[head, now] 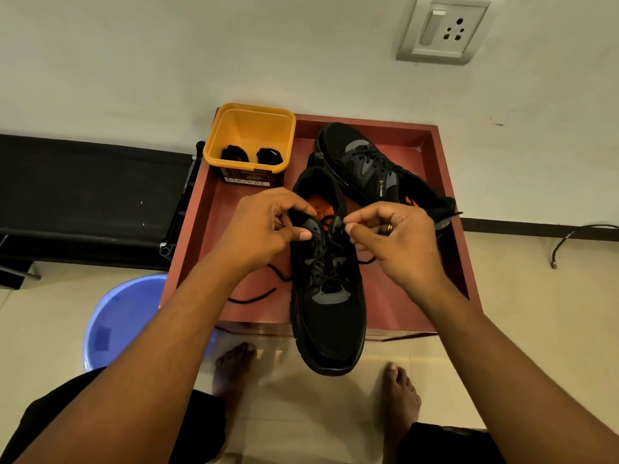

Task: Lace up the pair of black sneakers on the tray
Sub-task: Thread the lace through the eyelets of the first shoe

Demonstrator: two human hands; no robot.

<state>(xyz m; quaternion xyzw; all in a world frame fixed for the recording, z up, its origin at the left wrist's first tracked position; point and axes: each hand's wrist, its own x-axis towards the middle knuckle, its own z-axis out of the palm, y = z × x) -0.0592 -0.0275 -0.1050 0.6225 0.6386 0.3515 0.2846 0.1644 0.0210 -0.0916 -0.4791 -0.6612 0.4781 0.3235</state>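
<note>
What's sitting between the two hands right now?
Head view: the near sneaker, its tongue and top eyelets, crossed by the lace the right hand pinches; left hand grips its eyelet flap.

home room, wall socket (442, 28), tiled floor (522, 296)

Matt black mesh cloth covers the near sneaker (330, 316), trimmed with smooth grey panels and threaded with a woven cord lace (254, 298). The maroon tray (385, 296) looks smooth and faintly glossy. The yellow tub (249, 128) and blue basin (117, 323) appear plastic, and the floor tiles (536, 279) shine.
</note>
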